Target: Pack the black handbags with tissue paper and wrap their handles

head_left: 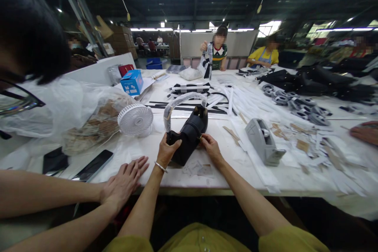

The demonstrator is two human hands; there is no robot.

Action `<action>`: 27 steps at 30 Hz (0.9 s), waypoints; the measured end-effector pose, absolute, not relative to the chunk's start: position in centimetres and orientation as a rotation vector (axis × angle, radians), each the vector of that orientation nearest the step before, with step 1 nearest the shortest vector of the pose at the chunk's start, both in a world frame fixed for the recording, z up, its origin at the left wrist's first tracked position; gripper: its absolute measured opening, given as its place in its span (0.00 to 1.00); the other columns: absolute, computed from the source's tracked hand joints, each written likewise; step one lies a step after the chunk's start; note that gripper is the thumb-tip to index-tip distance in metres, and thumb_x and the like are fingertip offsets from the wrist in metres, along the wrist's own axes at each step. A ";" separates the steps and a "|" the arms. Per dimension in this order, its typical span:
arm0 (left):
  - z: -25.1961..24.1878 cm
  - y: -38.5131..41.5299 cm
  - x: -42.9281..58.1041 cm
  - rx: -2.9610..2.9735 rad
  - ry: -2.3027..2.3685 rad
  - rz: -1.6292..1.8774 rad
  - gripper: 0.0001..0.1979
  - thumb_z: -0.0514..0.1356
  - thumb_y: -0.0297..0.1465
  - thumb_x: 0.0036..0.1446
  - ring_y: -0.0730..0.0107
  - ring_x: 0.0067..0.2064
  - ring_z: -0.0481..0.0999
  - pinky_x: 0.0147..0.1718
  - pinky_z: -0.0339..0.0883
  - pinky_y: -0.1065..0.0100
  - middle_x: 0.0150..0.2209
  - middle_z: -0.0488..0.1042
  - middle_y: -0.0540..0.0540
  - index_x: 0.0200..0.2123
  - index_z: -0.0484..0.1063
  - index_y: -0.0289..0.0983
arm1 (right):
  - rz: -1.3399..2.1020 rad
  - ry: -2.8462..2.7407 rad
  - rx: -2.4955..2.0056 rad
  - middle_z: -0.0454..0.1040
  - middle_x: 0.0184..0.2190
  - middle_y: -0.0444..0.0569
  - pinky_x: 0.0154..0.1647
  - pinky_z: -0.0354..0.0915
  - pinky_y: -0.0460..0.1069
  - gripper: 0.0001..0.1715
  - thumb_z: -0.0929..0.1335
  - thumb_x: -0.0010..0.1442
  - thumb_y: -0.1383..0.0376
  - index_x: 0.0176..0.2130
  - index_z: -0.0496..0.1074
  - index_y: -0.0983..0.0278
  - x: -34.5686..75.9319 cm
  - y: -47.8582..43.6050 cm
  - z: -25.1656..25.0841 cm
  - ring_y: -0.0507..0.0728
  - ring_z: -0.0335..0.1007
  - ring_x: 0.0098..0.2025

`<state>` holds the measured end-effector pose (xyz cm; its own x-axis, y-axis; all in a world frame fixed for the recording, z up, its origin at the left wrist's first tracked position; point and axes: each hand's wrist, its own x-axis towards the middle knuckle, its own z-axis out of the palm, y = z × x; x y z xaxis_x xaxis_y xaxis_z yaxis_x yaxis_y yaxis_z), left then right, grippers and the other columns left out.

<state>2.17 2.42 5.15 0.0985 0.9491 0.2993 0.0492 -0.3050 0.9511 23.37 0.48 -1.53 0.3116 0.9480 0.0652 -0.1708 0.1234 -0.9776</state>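
Note:
A small black handbag (pixel 189 136) stands on the white table in front of me, its arched handle (pixel 180 101) wrapped in clear and white film. My left hand (pixel 167 150) wears a bangle and is closed around the bag's left end, thumb on the near side. At the bag's right side, my right hand (pixel 211 147) pinches a small gold-coloured metal piece on the bag with thumb and index finger. Scraps of clear film (pixel 203 170) lie just below the bag.
Left are a co-worker's crossed hands (pixel 125 181), a phone (pixel 95 164), a white fan (pixel 135 120) and a blue box (pixel 132 82). Right stand a grey tape dispenser (pixel 262 141) and paper scraps (pixel 302 145). Wrapped straps (pixel 191 88) lie behind the bag; other people sit across the table.

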 end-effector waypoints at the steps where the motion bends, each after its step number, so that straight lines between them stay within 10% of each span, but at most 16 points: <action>1: 5.3 2.4 2.2 1.524 1.027 1.334 0.19 0.68 0.41 0.46 0.55 0.45 0.77 0.49 0.71 0.57 0.42 0.79 0.42 0.41 0.74 0.40 | 0.996 -0.890 -1.135 0.76 0.35 0.46 0.40 0.70 0.53 0.24 0.73 0.49 0.49 0.41 0.75 0.60 23.3 0.5 -1.5 0.56 0.70 0.33; 27: 4.7 2.8 1.9 1.614 1.139 1.287 0.19 0.65 0.44 0.39 0.39 0.46 0.78 0.44 0.74 0.45 0.39 0.81 0.48 0.39 0.76 0.57 | 0.825 -0.989 -1.153 0.73 0.27 0.48 0.33 0.67 0.53 0.24 0.70 0.50 0.42 0.32 0.73 0.60 22.8 1.4 -2.6 0.60 0.68 0.30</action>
<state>1.91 2.79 4.69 0.0924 0.9502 0.2977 0.1795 -0.3100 0.9336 22.83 1.41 -2.56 0.3578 0.9128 0.1971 -0.0298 0.2222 -0.9746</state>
